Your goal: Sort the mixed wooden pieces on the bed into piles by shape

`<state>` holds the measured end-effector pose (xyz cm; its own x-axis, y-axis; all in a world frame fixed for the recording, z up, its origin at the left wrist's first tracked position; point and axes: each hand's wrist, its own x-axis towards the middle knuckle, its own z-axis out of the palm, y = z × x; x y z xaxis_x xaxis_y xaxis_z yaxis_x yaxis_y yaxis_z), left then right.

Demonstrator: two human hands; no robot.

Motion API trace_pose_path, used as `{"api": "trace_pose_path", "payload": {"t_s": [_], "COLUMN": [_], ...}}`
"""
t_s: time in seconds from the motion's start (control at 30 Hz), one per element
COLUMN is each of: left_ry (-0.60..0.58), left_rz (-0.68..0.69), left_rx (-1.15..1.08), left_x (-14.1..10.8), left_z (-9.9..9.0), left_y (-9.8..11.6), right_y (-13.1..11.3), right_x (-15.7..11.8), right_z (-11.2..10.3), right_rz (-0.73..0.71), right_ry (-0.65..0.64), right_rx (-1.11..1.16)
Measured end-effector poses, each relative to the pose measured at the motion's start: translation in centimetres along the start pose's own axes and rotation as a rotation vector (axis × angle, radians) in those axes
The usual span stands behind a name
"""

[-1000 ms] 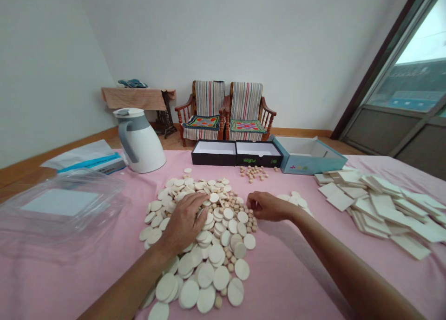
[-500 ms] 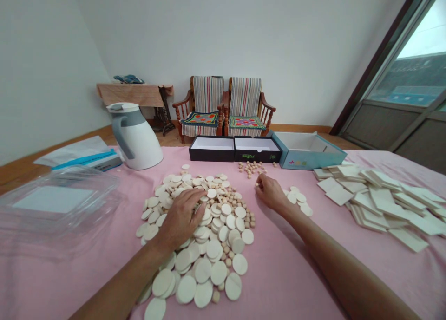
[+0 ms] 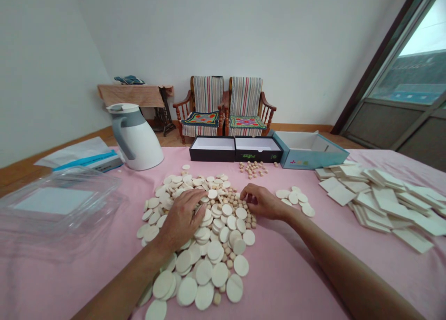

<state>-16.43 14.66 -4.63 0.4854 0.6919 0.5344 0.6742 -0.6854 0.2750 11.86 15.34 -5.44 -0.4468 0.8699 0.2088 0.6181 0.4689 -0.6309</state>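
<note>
Your left hand (image 3: 181, 220) and right hand (image 3: 261, 202) at the pile of wooden discs (image 3: 212, 250)

The left lies open, palm down, on top of the pile. The right curls at the pile's far right edge, touching small wooden pegs (image 3: 248, 222); you can't tell whether it grips one. Square wooden tiles (image 3: 379, 204) lie right on the pink worktop (image 3: 296, 278).

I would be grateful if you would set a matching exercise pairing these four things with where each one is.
1. left hand
2. right hand
3. white jug
4. square tiles

A. far right of the pink cloth
B. resting on the heap of pale discs
C. far edge of the cloth, left side
D. among small tan pellets

1-B; 2-D; 3-C; 4-A
</note>
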Motion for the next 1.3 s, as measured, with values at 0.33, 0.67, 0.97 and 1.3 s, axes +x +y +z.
{"api": "trace_pose_path", "payload": {"t_s": [0.33,0.67,0.97,1.3], "left_ry": [0.013,0.014,0.034,0.038], "left_rz": [0.001,0.006,-0.002,-0.003], "left_rx": [-0.006,-0.009,-0.018,-0.024], "left_x": [0.0,0.0,0.0,0.0], "left_z": [0.1,0.1,0.0,-0.1], "left_y": [-0.1,-0.1,0.1,0.2], "right_y": [-0.4,3.9,3.7,5.1], "right_x": [0.1,0.7,0.2,3.4], "right_z": [-0.4,-0.9,-0.6,-1.9], "right_rz": [0.039,0.325,0.298,0.443], "right_ry": [0.042,0.546,0.229,0.062], "right_rx": [-0.103,-0.260,-0.383,-0.527]}}
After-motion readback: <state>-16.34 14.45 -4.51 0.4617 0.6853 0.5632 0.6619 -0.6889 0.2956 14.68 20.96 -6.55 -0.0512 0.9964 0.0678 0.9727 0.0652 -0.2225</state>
